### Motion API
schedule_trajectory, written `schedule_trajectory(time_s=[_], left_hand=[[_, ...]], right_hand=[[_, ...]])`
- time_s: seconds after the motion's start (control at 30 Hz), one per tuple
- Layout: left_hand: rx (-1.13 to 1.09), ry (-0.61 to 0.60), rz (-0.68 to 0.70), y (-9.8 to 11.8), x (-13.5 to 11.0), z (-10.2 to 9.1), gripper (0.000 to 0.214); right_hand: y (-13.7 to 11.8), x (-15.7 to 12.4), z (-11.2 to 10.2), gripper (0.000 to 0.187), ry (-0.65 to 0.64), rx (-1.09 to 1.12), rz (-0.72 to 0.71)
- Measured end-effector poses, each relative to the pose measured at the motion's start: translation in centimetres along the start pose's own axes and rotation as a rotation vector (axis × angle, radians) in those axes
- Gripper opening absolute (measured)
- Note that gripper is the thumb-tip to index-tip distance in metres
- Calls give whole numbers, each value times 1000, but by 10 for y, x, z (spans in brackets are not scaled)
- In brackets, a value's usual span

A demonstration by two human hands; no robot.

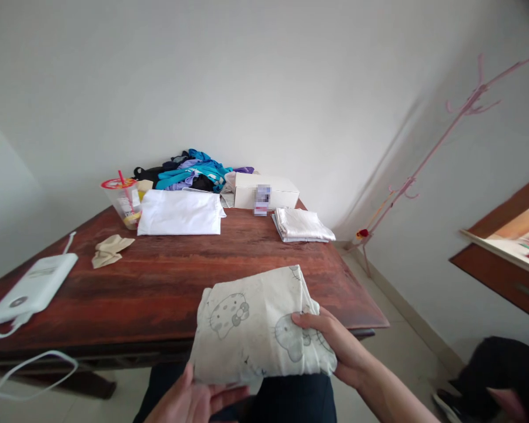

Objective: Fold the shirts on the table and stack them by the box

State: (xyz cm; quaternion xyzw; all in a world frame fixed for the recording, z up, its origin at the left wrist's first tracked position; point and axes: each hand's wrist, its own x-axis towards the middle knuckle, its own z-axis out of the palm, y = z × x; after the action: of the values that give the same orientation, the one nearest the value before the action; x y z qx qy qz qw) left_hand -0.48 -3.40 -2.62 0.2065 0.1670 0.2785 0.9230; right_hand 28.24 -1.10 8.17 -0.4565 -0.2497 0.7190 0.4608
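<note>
With the held cloth as the clock's centre, a white plastic power bank with a cable (37,288) lies at 9 o'clock on the dark red-brown wooden table (167,294). At 10 o'clock is a crumpled beige cloth (110,252); a little beyond it stands a clear plastic cup with a red straw (127,208). A folded white fabric (180,212) lies at 11. The left hand (194,402) is half open, palm upward, at the lower left edge of the folded cream cloth with grey cat faces (255,329); I cannot tell if it grips. This cloth is above the lap, by the table's near edge. A white cardboard box (247,192) stands at 12. The right hand (337,343) is closed on the cloth's right side, thumb on top. At 1 o'clock lies a folded pale, shiny fabric (303,223).
</note>
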Motion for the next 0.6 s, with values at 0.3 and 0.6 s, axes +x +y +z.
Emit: schedule_trajectory(time_s=[0.3,0.6], left_hand=[[-6,-10,4,51,27,31,71],[422,271,-131,126,140,97,52]], right_hand=[[-12,-19,-55,45,68,42,-23],[-70,16,-92,41,100,-2,-68]])
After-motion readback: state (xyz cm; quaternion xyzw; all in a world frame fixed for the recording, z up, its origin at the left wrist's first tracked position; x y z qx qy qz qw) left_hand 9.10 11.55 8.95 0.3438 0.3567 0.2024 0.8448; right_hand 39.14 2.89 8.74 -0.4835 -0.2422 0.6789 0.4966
